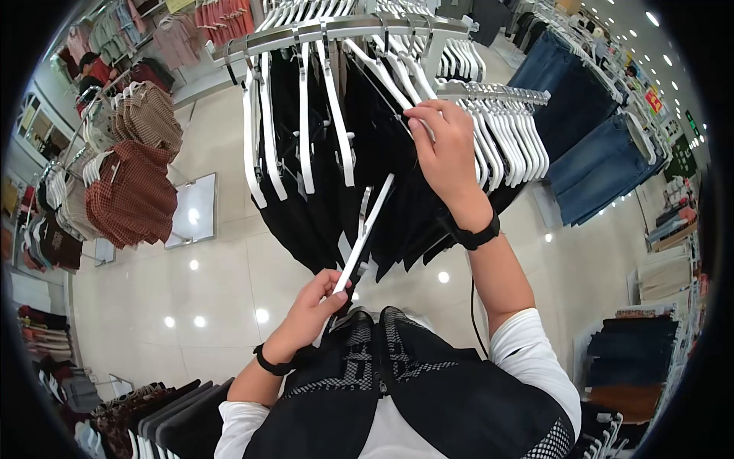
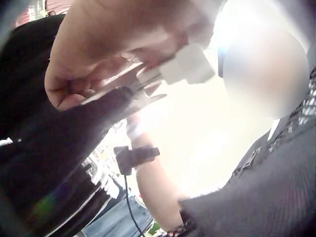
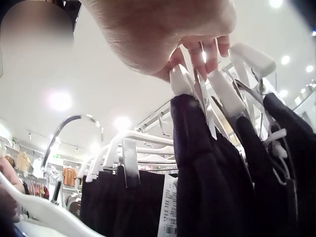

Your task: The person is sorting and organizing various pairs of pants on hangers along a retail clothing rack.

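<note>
My left hand (image 1: 310, 310) grips one end of a white hanger (image 1: 370, 222) that is tilted up and off the rail. In the left wrist view a metal clip (image 2: 153, 79) beside the hanger's white end pinches a black garment (image 2: 64, 133), which hangs below the fingers. My right hand (image 1: 449, 157) is up at the rack, its thumb and fingers pinching the end of a white hanger (image 1: 394, 88) hung there. Seen from the right wrist, the fingers (image 3: 210, 54) reach between white hanger ends, above black trousers (image 3: 192, 158) held in clips.
A curved metal rail (image 1: 344, 30) carries several white hangers with black garments. A second rail (image 1: 497, 93) of white hangers stands just right, with jeans (image 1: 604, 164) beyond. Checked shirts (image 1: 134, 191) hang at left. A cable (image 1: 474, 321) runs down from the right wristband.
</note>
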`<state>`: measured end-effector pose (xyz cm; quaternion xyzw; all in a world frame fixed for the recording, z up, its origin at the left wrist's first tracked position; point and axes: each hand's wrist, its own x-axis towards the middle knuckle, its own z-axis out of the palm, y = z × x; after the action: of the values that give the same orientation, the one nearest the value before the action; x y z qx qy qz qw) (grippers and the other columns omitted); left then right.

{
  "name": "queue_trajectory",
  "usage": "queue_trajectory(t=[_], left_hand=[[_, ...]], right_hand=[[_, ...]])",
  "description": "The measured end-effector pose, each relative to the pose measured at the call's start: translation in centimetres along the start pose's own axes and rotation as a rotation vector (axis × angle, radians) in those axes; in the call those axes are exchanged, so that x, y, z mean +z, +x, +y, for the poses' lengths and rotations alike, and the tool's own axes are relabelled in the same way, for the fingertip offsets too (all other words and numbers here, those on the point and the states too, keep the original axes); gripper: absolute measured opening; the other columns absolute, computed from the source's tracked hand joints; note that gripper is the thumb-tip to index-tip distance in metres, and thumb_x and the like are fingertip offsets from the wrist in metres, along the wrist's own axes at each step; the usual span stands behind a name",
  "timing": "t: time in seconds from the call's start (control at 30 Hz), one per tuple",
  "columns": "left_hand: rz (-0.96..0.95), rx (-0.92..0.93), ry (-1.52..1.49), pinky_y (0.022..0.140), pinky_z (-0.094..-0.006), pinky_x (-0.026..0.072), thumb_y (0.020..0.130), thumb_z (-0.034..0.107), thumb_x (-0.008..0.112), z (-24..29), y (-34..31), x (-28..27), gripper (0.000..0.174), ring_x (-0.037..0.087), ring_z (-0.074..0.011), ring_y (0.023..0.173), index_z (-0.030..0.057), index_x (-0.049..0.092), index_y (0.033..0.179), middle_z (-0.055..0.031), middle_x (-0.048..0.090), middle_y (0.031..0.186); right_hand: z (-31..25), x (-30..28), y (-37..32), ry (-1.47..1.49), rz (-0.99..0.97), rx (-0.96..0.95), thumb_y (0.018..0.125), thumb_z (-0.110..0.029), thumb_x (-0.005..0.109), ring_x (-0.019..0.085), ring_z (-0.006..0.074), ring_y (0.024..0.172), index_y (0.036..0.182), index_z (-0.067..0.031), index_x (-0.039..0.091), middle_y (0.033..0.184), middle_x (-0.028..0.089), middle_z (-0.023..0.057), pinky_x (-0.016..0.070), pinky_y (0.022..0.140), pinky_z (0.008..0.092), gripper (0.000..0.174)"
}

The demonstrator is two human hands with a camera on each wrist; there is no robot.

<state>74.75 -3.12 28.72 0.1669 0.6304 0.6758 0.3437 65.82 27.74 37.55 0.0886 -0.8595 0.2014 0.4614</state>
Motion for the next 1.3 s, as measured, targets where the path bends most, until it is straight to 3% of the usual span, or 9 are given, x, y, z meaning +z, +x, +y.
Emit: queue_trajectory(t=[0.17, 0.3, 0.53, 0.8, 1.0, 1.07, 1.2, 1.27, 1.3], left_hand=[[0.001, 0.063, -0.089, 0.076, -0.0205, 0.0383, 0.103, 0.016, 0.058, 4.3, -0.2, 2.5, 0.026, 0.046, -0.0030, 0.084, 0.0041, 0.053, 0.126, 0.0047, 0.054, 0.095], [0.123, 0.161, -0.184, 0.072, -0.0201, 0.0368, 0.099, 0.018, 0.062, 7.9, -0.2, 4.3, 0.033, 0.044, -0.0037, 0.081, 0.0021, 0.054, 0.126, 0.0032, 0.053, 0.093], [0.403, 0.357, -0.039, 0.079, -0.0212, 0.0351, 0.098, 0.029, 0.059, 12.9, 1.1, 7.2, 0.042, 0.044, -0.0061, 0.085, -0.0015, 0.056, 0.127, 0.0010, 0.054, 0.094], [0.481, 0.428, 0.022, 0.070, -0.0206, 0.0374, 0.100, 0.027, 0.060, 15.3, 11.8, 7.6, 0.034, 0.048, -0.0061, 0.076, -0.0027, 0.065, 0.115, 0.0018, 0.059, 0.087], [0.443, 0.429, 0.143, 0.068, -0.0200, 0.0401, 0.101, 0.028, 0.061, 18.6, 16.5, 4.9, 0.032, 0.051, -0.0040, 0.072, -0.0006, 0.070, 0.112, 0.0028, 0.066, 0.084], [0.461, 0.353, 0.145, 0.073, -0.0234, 0.0434, 0.102, 0.025, 0.060, 18.5, 18.0, 4.1, 0.030, 0.055, -0.0062, 0.080, -0.0010, 0.070, 0.111, 0.0001, 0.068, 0.090], [0.279, 0.111, 0.480, 0.087, -0.0247, 0.0442, 0.100, 0.033, 0.063, 18.1, 17.0, 3.2, 0.041, 0.060, -0.0094, 0.098, -0.0005, 0.065, 0.123, -0.0035, 0.070, 0.109], [0.357, 0.187, 0.515, 0.099, -0.0295, 0.0455, 0.100, 0.036, 0.063, 18.3, 15.2, 4.2, 0.059, 0.060, -0.0156, 0.116, -0.0050, 0.054, 0.141, -0.0084, 0.066, 0.122], [0.340, 0.225, 0.551, 0.099, -0.0299, 0.0460, 0.101, 0.035, 0.063, 18.1, 14.3, 4.1, 0.058, 0.060, -0.0156, 0.116, -0.0054, 0.053, 0.142, -0.0089, 0.066, 0.123]], right_hand=[[0.7, -2.4, -2.1, 0.265, 0.167, 0.070, 0.097, -0.009, 0.063, 0.058, 0.0278, 0.098, 0.128, -0.0017, 0.059, 0.101, 0.067, 0.0101, 0.0423, 0.093, 0.0394, 0.032], [3.6, -4.1, -5.0, 0.463, 0.165, 0.007, 0.103, -0.013, 0.055, 0.057, 0.0152, 0.078, 0.138, 0.0034, 0.046, 0.091, 0.057, 0.0082, 0.0468, 0.081, 0.0308, 0.039], [6.9, -7.0, -8.1, 0.594, 0.115, 0.112, 0.105, -0.019, 0.055, 0.057, 0.0132, 0.075, 0.136, 0.0038, 0.048, 0.089, 0.055, 0.0064, 0.0448, 0.074, 0.0276, 0.039], [9.2, -8.2, -12.5, 0.559, -0.035, 0.228, 0.106, -0.023, 0.054, 0.055, 0.0123, 0.074, 0.133, 0.0017, 0.054, 0.086, 0.053, 0.0049, 0.0441, 0.075, 0.0291, 0.036], [10.2, -9.6, -14.0, 0.599, 0.032, 0.436, 0.108, -0.021, 0.050, 0.054, 0.0083, 0.065, 0.125, 0.0027, 0.057, 0.070, 0.057, 0.0028, 0.0429, 0.062, 0.0230, 0.030], [9.6, -10.1, -14.6, 0.605, 0.009, 0.508, 0.108, -0.021, 0.049, 0.055, 0.0078, 0.064, 0.126, 0.0028, 0.057, 0.069, 0.058, 0.0025, 0.0430, 0.062, 0.0229, 0.030], [8.8, -9.0, -16.3, 0.635, 0.010, 0.588, 0.108, -0.020, 0.049, 0.055, 0.0072, 0.062, 0.122, 0.0031, 0.059, 0.069, 0.059, 0.0024, 0.0418, 0.059, 0.0227, 0.029], [8.1, -8.2, -16.9, 0.614, -0.028, 0.628, 0.108, -0.020, 0.050, 0.055, 0.0069, 0.061, 0.119, 0.0018, 0.062, 0.070, 0.058, 0.0015, 0.0416, 0.058, 0.0226, 0.028], [7.8, -7.6, -17.2, 0.609, -0.049, 0.640, 0.108, -0.020, 0.050, 0.055, 0.0068, 0.061, 0.119, 0.0015, 0.063, 0.071, 0.058, 0.0013, 0.0416, 0.058, 0.0227, 0.027]])
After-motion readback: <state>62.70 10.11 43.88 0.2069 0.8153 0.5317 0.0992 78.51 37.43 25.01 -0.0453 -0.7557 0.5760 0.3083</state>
